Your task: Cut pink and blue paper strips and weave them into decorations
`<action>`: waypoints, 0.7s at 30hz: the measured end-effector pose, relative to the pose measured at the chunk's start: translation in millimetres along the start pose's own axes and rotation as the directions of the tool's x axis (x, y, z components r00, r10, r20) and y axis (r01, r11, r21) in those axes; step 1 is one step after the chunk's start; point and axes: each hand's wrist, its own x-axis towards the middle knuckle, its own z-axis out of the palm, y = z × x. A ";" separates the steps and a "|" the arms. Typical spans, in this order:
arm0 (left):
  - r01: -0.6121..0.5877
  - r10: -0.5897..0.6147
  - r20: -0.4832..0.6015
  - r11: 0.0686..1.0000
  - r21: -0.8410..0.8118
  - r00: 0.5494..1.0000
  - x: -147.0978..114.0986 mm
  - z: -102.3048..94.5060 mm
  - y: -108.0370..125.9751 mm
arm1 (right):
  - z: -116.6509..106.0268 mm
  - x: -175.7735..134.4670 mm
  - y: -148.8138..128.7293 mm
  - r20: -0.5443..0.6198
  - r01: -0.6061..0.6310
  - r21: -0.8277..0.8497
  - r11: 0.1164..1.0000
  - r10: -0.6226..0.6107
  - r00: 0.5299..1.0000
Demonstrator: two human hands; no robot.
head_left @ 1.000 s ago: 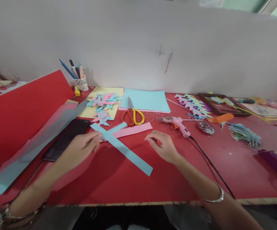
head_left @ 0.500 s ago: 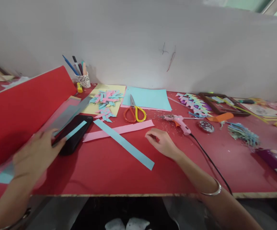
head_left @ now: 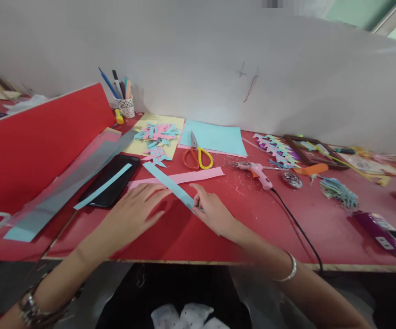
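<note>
A wide light-blue paper strip (head_left: 165, 178) lies aslant across a pink paper strip (head_left: 205, 174) on the red table. My left hand (head_left: 132, 214) hovers at the left of the crossing, fingers spread and holding nothing, covering part of the pink strip. Curled fingers of my right hand (head_left: 215, 214) close on the lower part of the blue strip, whose end is mostly hidden beneath it. A narrow blue strip (head_left: 107, 184) rests across a black phone (head_left: 97, 194). Scissors (head_left: 198, 157) with red and yellow handles lie behind the strips.
A pink glue gun (head_left: 258, 173) with a black cord lies to the right. Cut paper pieces (head_left: 158, 132) sit on yellow paper at the back, beside blue sheets (head_left: 215, 137). A red board (head_left: 47, 141) leans at left. A pen cup (head_left: 125, 107) stands near the wall.
My left hand has left the phone and moved right to the crossed strips. The narrow blue strip now lies across the phone. My right hand has moved down-left onto the wide blue strip.
</note>
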 end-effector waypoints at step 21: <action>-0.050 0.079 -0.187 0.987 0.154 0.979 10.0 9.0 17.2 | -7.6 23.6 -0.3 -0.116 0.094 0.070 0.993 -0.086 0.990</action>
